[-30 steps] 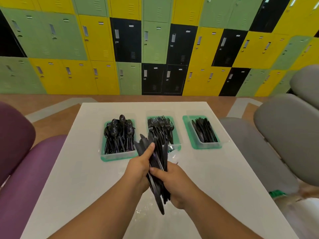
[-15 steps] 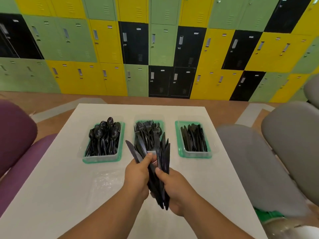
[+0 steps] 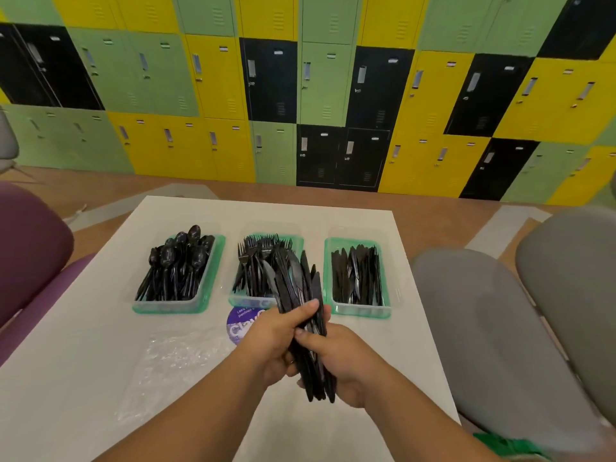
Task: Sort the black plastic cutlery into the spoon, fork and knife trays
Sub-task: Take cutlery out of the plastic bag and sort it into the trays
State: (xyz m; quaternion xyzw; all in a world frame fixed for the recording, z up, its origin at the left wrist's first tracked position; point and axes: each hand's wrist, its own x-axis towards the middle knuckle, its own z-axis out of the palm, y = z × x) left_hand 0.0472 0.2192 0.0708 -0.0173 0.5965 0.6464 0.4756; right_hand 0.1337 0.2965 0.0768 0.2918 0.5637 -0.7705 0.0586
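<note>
Both hands hold one thick bundle of black plastic knives point(image 3: 300, 295) upright over the near middle of the white table point(image 3: 83, 345). My left hand point(image 3: 271, 341) wraps it from the left, my right hand point(image 3: 340, 358) from the right and lower down. Behind stand three clear trays with green rims: the spoon tray point(image 3: 166, 306) on the left, the fork tray point(image 3: 248, 300) in the middle, partly hidden by the bundle, and the knife tray point(image 3: 361, 310) on the right.
A crumpled clear plastic bag point(image 3: 173, 368) with a purple round label point(image 3: 241, 325) lies on the table left of my hands. A purple chair point(image 3: 30, 248) stands at the left, grey chairs point(image 3: 500, 328) at the right. Coloured lockers line the far wall.
The view has shifted so the trays sit further right in frame. My hands have closed the fanned knives into a tighter bundle and moved it a little right, toward the knife tray.
</note>
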